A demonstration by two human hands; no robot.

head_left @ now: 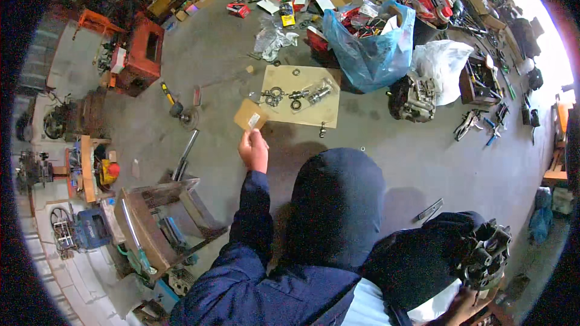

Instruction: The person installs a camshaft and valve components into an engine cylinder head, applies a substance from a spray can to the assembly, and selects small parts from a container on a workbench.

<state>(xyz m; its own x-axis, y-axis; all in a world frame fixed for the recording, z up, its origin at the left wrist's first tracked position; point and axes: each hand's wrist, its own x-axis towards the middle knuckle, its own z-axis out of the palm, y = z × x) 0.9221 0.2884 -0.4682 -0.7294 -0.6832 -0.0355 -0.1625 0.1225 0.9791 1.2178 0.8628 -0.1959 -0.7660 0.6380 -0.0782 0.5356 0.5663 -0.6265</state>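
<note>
My left hand, at the end of a navy sleeve, pinches a small flat brown cardboard packet with a white label. The packet is held over the left edge of a tan cardboard sheet on the floor. On that sheet lie a cluster of metal gears, a bearing ring and a shaft in a clear bag. At the lower right, my right hand is close under a metal engine casting. Its fingers are mostly hidden.
My dark-trousered knee rises in the middle. Beyond the sheet stand a blue plastic bag of parts and an engine block. A hammer lies left, pliers right. A rusty metal frame is near left.
</note>
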